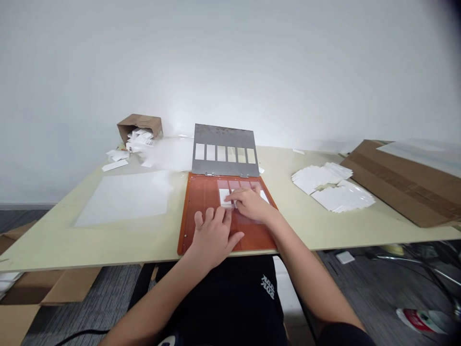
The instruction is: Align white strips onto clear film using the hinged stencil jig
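Observation:
An orange-brown board (205,202) lies at the front edge of the table, with a hinged grey metal plate (223,137) raised behind it. My left hand (213,235) rests palm down on the board's lower part, fingers spread and holding nothing. On the board's right half, my right hand (248,202) reaches across a row of white cards under or beside clear film. Its index finger stretches out onto the leftmost white card (224,193), pressing rather than visibly gripping. The thumb and other fingers partly hide the neighbouring cards. Several rectangular windows cross the metal plate.
Translucent sheets (126,197) lie at the left. Behind them, a small cardboard box (154,124) spills white cards (140,138). Fanned white cards (317,177) spread at the right, beside a large cardboard box (403,187). A pale wall (230,62) stands behind the table (151,245).

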`<state>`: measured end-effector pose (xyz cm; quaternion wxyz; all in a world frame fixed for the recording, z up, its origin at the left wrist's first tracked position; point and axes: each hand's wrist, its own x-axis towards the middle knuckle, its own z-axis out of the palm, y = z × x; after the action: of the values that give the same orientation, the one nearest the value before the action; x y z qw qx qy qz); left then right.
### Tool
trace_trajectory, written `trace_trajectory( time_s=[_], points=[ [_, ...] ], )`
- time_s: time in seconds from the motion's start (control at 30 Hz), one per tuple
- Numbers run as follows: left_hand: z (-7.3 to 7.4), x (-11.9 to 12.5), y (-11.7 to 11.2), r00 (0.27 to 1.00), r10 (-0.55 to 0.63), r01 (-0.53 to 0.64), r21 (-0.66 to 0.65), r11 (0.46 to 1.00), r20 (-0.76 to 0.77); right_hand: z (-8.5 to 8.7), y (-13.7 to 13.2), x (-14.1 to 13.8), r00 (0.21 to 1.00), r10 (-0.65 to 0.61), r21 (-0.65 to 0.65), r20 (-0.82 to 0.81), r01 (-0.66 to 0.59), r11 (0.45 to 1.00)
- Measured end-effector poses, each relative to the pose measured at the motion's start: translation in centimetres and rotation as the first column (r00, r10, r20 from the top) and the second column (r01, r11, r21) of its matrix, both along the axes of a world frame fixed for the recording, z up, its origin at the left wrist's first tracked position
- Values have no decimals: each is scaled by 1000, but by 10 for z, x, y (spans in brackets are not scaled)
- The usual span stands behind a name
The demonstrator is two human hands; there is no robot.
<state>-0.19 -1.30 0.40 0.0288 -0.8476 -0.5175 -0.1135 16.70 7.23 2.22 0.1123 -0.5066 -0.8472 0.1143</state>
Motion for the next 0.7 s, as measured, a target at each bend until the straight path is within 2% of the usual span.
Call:
trace_trajectory(
  time_s=[0.17,0.47,0.7],
  points=[
    [1,9,5,1000,4,-4,-5,1000,5,4,0,1,1000,-1,-13,-7,1,1000],
    [0,8,6,1000,5,-5,-10,1000,17,6,1,0,1000,-21,-16,-16,20,1000],
    [1,9,9,999,25,-24,-33,999,40,-1,3,-6,996,-90,87,3,90,992]
  ],
)
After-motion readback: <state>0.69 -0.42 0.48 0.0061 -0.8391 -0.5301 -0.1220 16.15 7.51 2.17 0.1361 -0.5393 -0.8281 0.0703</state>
